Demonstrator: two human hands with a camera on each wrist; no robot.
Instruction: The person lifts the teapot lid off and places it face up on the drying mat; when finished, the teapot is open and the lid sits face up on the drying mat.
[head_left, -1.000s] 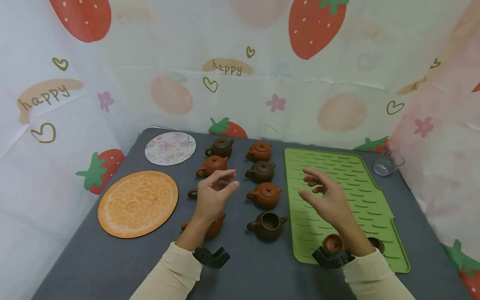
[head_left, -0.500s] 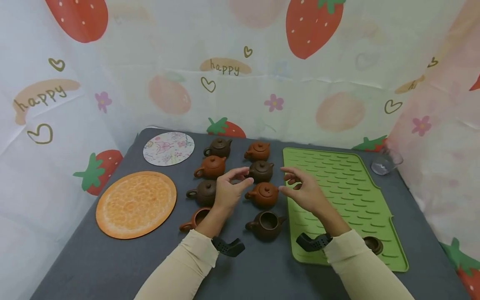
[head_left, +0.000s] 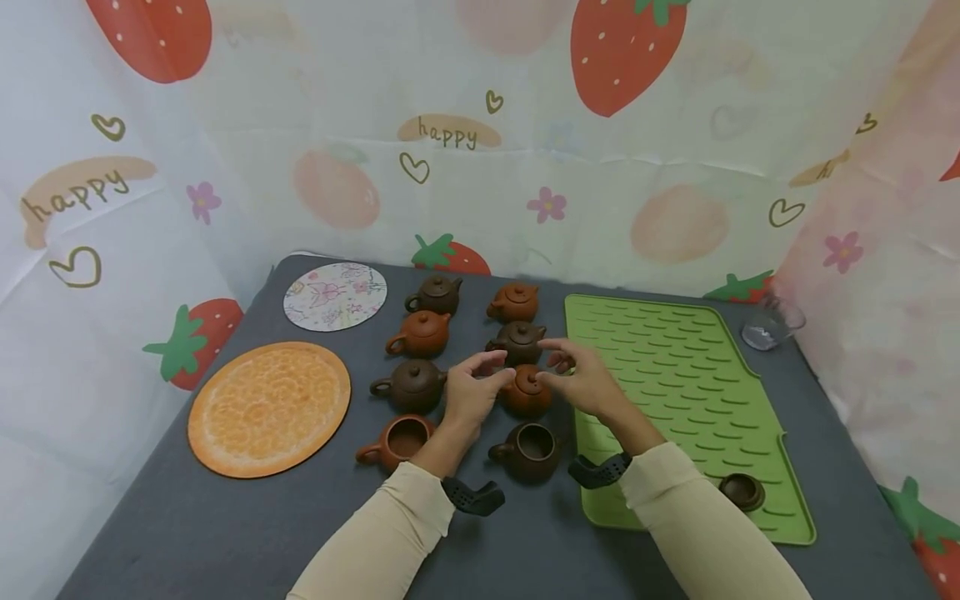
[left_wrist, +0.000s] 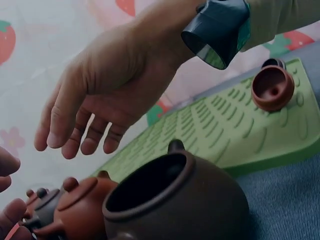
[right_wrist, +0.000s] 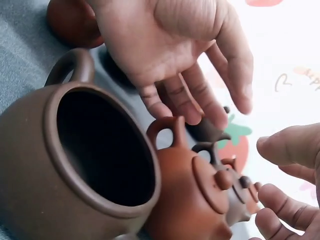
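Observation:
My left hand (head_left: 472, 393) and right hand (head_left: 583, 382) hover from either side over a reddish-brown lidded teapot (head_left: 527, 398) in the right-hand column. Their fingers are loosely bent and hold nothing. In the head view, fingertips of both hands overlap this pot's edges. Nearer to me stands a dark brown teapot (head_left: 529, 454) without its lid, its dark inside showing in the right wrist view. Behind the hands are a dark lidded teapot (head_left: 517, 340) and another reddish lidded teapot (head_left: 516, 302). My right sleeve hides part of the green mat.
Left of my hands runs a second column: an open reddish teapot (head_left: 397, 442) and several lidded ones. On the ridged green mat (head_left: 660, 358) lie a dark lid (head_left: 742, 492) and a reddish lid (left_wrist: 272, 89). Two round mats and a glass pitcher (head_left: 768, 327) stand farther out.
My left hand has moved right and my right hand left, so they are close together over the right column. The left column's near teapots came into view; the reddish lid went behind my sleeve.

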